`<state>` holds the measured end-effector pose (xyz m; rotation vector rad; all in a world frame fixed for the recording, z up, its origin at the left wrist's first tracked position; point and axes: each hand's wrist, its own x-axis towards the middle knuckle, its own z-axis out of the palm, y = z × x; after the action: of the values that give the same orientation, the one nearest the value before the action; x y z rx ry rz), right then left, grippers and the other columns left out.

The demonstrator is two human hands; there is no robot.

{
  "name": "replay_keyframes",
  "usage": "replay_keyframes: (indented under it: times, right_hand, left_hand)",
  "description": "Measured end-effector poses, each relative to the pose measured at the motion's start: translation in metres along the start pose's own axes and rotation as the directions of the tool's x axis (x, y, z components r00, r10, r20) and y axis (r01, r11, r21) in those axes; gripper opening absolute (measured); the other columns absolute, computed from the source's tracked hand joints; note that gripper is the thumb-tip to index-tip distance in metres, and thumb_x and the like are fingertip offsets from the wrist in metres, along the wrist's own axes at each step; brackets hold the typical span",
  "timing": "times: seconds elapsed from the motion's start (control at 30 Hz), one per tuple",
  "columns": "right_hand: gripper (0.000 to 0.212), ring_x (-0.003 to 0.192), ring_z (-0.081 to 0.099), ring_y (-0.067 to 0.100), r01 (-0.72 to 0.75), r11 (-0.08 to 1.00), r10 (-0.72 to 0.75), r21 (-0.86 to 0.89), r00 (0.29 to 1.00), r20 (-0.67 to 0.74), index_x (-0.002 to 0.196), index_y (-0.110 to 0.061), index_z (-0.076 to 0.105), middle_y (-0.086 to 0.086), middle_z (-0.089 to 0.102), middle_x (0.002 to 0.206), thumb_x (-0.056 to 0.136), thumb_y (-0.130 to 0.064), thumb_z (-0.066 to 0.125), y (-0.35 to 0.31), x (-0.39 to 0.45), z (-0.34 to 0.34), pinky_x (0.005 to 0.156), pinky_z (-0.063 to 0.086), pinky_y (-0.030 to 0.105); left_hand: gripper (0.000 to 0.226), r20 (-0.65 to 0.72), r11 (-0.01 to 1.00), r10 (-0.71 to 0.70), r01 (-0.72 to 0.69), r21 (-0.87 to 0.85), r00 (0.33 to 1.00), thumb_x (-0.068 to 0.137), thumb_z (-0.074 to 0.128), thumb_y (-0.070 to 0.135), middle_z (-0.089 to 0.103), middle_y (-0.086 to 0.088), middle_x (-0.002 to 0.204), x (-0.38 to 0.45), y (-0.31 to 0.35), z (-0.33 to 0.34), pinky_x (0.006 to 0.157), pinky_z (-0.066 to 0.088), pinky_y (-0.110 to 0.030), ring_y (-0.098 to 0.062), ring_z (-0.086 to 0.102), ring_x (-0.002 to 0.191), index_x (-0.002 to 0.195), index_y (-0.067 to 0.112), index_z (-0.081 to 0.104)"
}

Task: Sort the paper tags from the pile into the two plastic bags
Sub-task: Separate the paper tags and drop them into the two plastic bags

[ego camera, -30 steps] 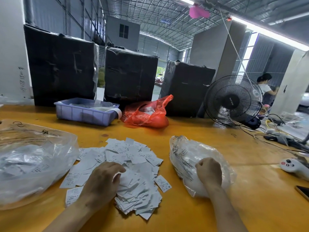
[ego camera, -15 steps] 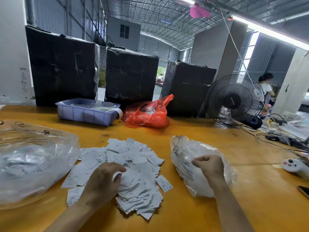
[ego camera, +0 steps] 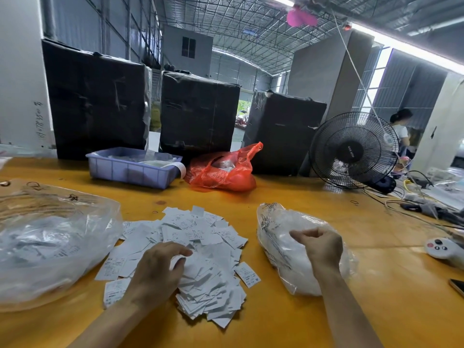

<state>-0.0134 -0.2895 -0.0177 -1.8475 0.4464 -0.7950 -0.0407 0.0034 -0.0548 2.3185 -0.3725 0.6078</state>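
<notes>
Head view shows our left hand [ego camera: 157, 270] spread loosely on the paper tags [ego camera: 198, 249], our right hand [ego camera: 322, 247] curled empty over the right bag [ego camera: 278, 237], the left bag [ego camera: 50, 242] beside the pile, and farther off a red bag [ego camera: 226, 169].

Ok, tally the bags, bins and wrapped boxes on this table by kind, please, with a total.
Clear plastic bags: 2, a left one and a right one
Red plastic bag: 1
Purple bin: 1
Black wrapped boxes: 3, left, middle, right
Total: 7
</notes>
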Motion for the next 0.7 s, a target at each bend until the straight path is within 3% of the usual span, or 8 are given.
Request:
replay_keyframes:
  times: [0.13,0.23,0.3,0.37,0.47,0.53,0.6,0.7]
  right_hand:
    - [0.012,0.066,0.061,0.016,0.159,0.973,-0.145,0.169,0.985,-0.092,0.079,-0.005,0.067,0.013,0.069,0.078,0.076,-0.015,0.074,-0.018,-0.012,0.008,0.069,0.055,0.035]
    - [0.008,0.058,0.059,0.000,-0.023,0.891,-0.085,0.453,0.973,0.215,0.078,-0.012,0.067,0.004,0.070,0.072,0.084,-0.015,0.064,-0.035,-0.036,0.022,0.059,0.049,0.018]
    - [0.011,0.055,0.055,0.005,-0.295,0.819,0.003,0.492,0.860,0.510,0.079,-0.006,0.068,0.002,0.068,0.066,0.084,-0.015,0.064,-0.042,-0.057,0.036,0.054,0.046,0.020]
    - [0.010,0.054,0.053,0.009,-0.433,0.788,0.022,0.438,0.731,0.682,0.081,-0.001,0.068,0.005,0.066,0.064,0.083,-0.010,0.065,-0.047,-0.079,0.050,0.050,0.043,0.019]
    - [0.008,0.051,0.049,0.011,-0.421,0.816,-0.022,0.397,0.663,0.748,0.076,-0.001,0.069,0.008,0.064,0.062,0.082,-0.006,0.067,-0.049,-0.096,0.061,0.048,0.040,0.018]
    - [0.008,0.051,0.048,0.011,-0.385,0.839,-0.060,0.386,0.638,0.767,0.072,-0.001,0.068,0.007,0.063,0.059,0.079,-0.005,0.070,-0.048,-0.098,0.061,0.048,0.039,0.017]
    - [0.007,0.051,0.048,0.010,-0.366,0.859,-0.075,0.360,0.604,0.793,0.073,0.000,0.067,0.007,0.062,0.059,0.077,-0.004,0.072,-0.047,-0.097,0.060,0.048,0.039,0.016]
    - [0.002,0.054,0.048,0.012,-0.321,0.892,-0.089,0.319,0.566,0.819,0.078,-0.001,0.070,0.007,0.062,0.060,0.080,-0.002,0.070,-0.047,-0.097,0.058,0.051,0.039,0.018]
  left_hand:
    - [0.021,-0.021,0.999,0.005,-0.006,-0.035,1.000,0.084,0.066,0.000,0.071,0.003,0.101,0.000,0.002,0.000,0.078,0.040,-0.007,-0.008,0.060,0.094,0.098,0.014,0.073]
    - [0.020,-0.045,0.992,-0.033,0.028,-0.121,0.998,0.085,0.066,0.003,0.070,0.006,0.099,0.000,0.003,0.001,0.072,0.041,-0.002,-0.003,0.060,0.090,0.099,0.016,0.072]
    - [0.013,-0.007,0.952,-0.125,0.118,-0.282,0.992,0.087,0.066,0.016,0.071,0.005,0.099,0.002,0.005,0.001,0.071,0.048,-0.008,-0.005,0.065,0.088,0.098,0.018,0.070]
    - [0.028,0.128,0.769,-0.245,0.273,-0.578,0.961,0.084,0.061,0.039,0.073,-0.004,0.100,0.006,0.011,-0.002,0.068,0.053,-0.019,-0.015,0.070,0.085,0.099,0.016,0.068]
    - [0.077,0.373,0.365,-0.284,0.459,-0.810,0.883,0.069,0.054,0.076,0.072,-0.012,0.102,0.010,0.016,-0.010,0.064,0.055,-0.028,-0.027,0.071,0.088,0.109,0.010,0.062]
    - [0.098,0.427,0.306,-0.229,0.481,-0.822,0.875,0.049,0.059,0.086,0.072,-0.010,0.106,0.010,0.017,-0.013,0.063,0.055,-0.027,-0.026,0.070,0.091,0.113,0.013,0.061]
    - [0.089,0.399,0.361,-0.234,0.461,-0.811,0.886,0.055,0.060,0.081,0.072,-0.007,0.105,0.009,0.021,-0.015,0.061,0.054,-0.024,-0.016,0.071,0.083,0.112,0.013,0.063]
    - [0.049,0.319,0.399,-0.338,0.442,-0.803,0.885,0.069,0.068,0.041,0.074,-0.011,0.091,0.009,0.021,-0.013,0.056,0.054,-0.021,-0.016,0.071,0.070,0.101,0.004,0.069]
